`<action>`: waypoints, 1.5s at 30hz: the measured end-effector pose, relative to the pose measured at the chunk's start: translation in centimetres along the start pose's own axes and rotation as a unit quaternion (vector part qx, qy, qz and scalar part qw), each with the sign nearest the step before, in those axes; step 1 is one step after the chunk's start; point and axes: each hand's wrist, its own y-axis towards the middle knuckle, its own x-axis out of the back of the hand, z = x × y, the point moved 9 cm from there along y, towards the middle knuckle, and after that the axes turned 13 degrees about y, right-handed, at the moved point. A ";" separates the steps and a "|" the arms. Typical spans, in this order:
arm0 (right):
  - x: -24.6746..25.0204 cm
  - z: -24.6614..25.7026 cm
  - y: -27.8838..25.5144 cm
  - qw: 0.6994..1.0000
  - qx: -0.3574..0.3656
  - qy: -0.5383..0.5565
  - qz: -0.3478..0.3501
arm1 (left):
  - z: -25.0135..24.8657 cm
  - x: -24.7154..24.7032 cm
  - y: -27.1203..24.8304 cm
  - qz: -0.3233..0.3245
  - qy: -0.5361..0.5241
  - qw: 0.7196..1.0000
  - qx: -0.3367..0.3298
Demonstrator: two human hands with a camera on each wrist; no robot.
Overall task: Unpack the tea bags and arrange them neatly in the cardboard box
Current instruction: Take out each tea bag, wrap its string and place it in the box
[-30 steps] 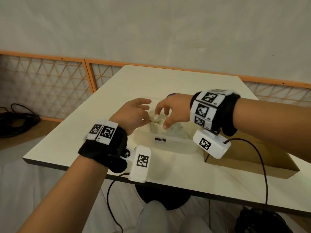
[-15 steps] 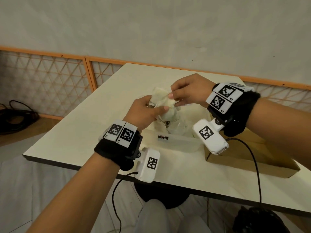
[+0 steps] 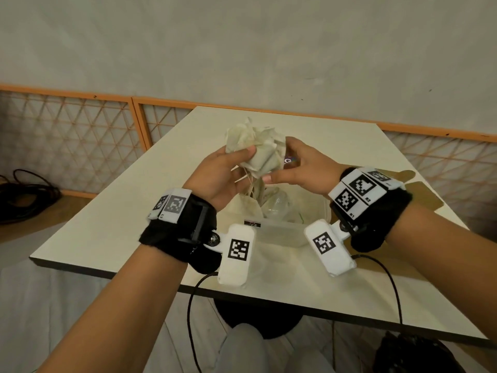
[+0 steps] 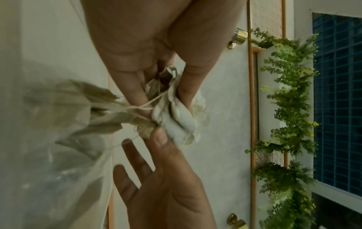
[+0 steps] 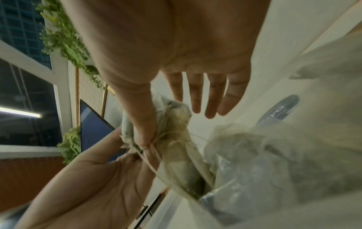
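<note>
Both forearms reach forward over the near edge of the pale cream table [image 3: 129, 200], hands raised above the clear plastic tub [image 3: 279, 232] that sits on it. Left hand [image 3: 217, 179] is turned palm inward, thumb and fingers curled around a crumpled clump of off-white paper tea bags [image 3: 255, 149] with tangled strings, held up clear of the tub. Right hand [image 3: 301, 168] is level with it, just beside, thumb pointing left and pressed against the lower edge of the clump; in the right wrist view the thumb pins a bag while the other fingers [image 5: 211, 96] stretch out straight and spread, touching nothing. More bags trail down from the clump toward crinkled clear plastic wrap [image 3: 277, 205] in the tub. The brown cardboard box [image 3: 425, 200] lies on the table to the right, behind the right wrist.
</note>
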 end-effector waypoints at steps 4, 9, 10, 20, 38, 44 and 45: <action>-1.5 0.1 0.2 0.998 0.027 0.036 0.035 | -0.3 -1.8 0.1 0.035 -0.060 0.997 0.015; -0.2 -0.3 -0.4 0.996 0.034 -0.072 -0.039 | -1.9 -1.9 0.3 0.025 -0.133 0.991 0.012; 0.1 -0.7 -0.3 0.995 0.029 -0.085 -0.041 | -2.4 -1.7 0.3 0.022 -0.150 0.988 0.006; 3.7 0.6 -0.8 0.993 0.013 0.053 -0.106 | -1.0 -0.9 1.2 -0.009 -0.152 0.988 0.028; 6.9 1.2 -0.9 0.968 0.037 0.213 -0.127 | 2.0 -2.0 0.8 0.006 0.128 0.986 0.108; 9.0 -1.4 -2.2 0.973 -0.021 0.176 -0.147 | 0.8 -1.8 1.8 -0.016 0.254 0.966 0.051; 8.6 -1.7 -2.5 0.974 -0.032 0.181 -0.133 | 0.6 -1.9 1.9 -0.022 0.276 0.960 0.038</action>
